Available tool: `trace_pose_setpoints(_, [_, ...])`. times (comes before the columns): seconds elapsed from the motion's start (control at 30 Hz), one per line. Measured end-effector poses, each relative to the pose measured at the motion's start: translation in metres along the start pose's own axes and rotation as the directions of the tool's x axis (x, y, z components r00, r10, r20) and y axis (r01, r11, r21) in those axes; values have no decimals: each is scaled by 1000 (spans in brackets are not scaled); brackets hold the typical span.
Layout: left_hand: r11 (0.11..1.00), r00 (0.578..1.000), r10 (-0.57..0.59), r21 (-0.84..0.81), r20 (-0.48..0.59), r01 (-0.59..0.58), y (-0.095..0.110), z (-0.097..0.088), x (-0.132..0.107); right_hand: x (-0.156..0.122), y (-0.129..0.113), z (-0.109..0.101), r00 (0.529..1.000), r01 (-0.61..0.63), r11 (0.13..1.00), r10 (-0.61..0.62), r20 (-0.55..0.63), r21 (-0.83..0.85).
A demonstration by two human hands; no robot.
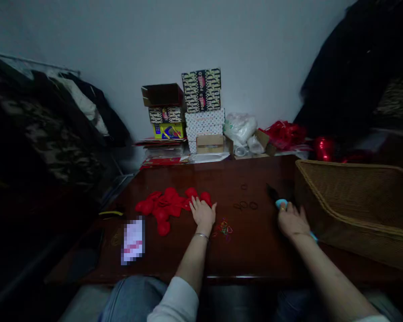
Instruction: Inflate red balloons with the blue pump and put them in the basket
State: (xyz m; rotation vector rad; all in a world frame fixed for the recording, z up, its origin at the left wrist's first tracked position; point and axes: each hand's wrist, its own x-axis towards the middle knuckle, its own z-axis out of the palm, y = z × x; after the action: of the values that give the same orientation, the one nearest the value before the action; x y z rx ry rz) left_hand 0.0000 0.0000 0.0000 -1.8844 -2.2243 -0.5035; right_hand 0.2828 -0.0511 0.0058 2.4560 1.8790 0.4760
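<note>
My left hand [203,215] lies open at the right end of the red bundle [169,203] on the table [255,255]; it looks soft and light, best pinched by a lump. My right hand [293,220] covers the stiff-looking blue-and-black tool [281,203] near the basket [342,228], handle under my palm; whether I grip it, I can't tell

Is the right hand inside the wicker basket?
No, the right hand is on a light-blue-handled tool beside the wicker basket.

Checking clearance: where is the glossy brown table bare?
The table is bare behind the lumpy red heap, and between the small multicoloured loops and right hand. It is crowded around the left hand, and beside the brown wicker basket.
</note>
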Motion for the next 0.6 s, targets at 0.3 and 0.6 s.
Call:
trace_pose_setpoints(0.3, [999, 998, 5, -48, 60, -2, 5, -2, 0, -2, -12, -7, 999, -45, 998, 46, -19, 46])
trace_pose_setpoints(0.6, [944, 997, -52, -323, 53, 67, 16, 4, 0, -20, -63, -32, 981, 178, 980, -170, -91, 90])
